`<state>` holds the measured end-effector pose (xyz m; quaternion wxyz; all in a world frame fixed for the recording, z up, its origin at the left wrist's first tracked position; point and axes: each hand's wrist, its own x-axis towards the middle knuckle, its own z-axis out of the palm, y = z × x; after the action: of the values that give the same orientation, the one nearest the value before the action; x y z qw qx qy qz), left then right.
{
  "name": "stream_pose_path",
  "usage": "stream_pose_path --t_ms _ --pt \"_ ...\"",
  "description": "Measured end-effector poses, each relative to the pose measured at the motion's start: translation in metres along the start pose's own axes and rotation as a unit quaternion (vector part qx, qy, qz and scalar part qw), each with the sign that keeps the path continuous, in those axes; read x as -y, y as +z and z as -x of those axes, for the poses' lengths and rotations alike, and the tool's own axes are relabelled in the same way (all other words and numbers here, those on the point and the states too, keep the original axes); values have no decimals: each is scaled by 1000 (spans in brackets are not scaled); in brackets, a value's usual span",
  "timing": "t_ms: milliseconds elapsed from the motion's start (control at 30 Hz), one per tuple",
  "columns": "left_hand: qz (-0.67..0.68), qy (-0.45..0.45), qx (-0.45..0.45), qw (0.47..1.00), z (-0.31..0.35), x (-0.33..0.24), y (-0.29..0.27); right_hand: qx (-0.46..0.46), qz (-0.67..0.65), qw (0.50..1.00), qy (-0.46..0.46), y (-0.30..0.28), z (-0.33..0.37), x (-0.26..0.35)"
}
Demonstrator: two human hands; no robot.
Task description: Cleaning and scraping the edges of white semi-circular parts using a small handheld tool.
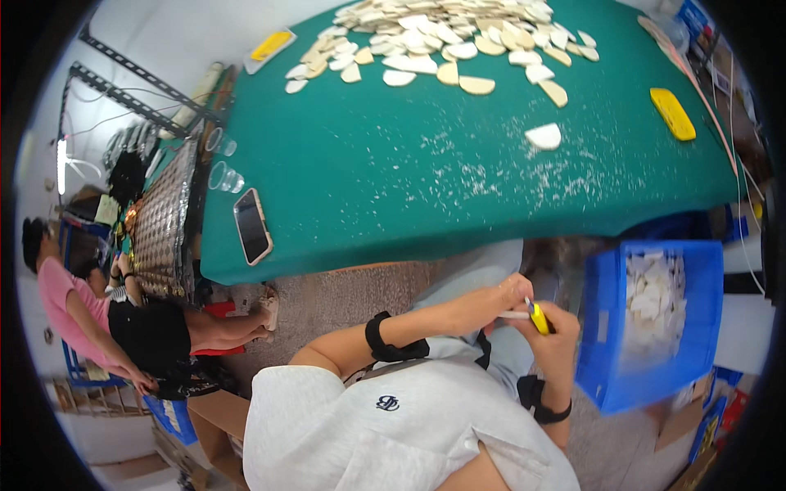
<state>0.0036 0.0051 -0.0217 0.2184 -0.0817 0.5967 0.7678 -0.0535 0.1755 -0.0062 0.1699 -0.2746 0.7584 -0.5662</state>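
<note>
My left hand [501, 296] and my right hand [555, 334] meet in front of my lap, below the table's near edge. My right hand is closed around a yellow-handled knife [538, 318], its tip pointing up toward my left fingers. Pinched in my left hand is a pale foam-like piece [514, 314], seen edge-on between the hands and partly hidden by fingers. On the table lies one white half-round piece [544, 137]. Farther back, a large heap of similar white and cream pieces [442, 37] covers the far side.
White shavings are scattered over the green tabletop [368, 164]. A blue bin [602, 327] with white pieces stands at my right. A phone [252, 227], plastic cups [223, 177] and a yellow object [673, 114] rest on or beside the table. A person in pink [74, 307] is at left.
</note>
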Motion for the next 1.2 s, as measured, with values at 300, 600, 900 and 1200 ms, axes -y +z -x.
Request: stream_pose_path --t_ms 300,600,900,1200 --pt "-314 149 -367 863 44 -110 -98 -452 231 859 56 -147 26 -58" --pt "-417 214 -536 702 26 -105 -176 -396 250 872 143 -133 75 -124" --pt "-660 64 -514 545 40 10 -177 -158 139 977 40 -46 84 -70" --pt "-623 80 -539 562 43 4 -176 -116 125 984 52 -15 112 -45"
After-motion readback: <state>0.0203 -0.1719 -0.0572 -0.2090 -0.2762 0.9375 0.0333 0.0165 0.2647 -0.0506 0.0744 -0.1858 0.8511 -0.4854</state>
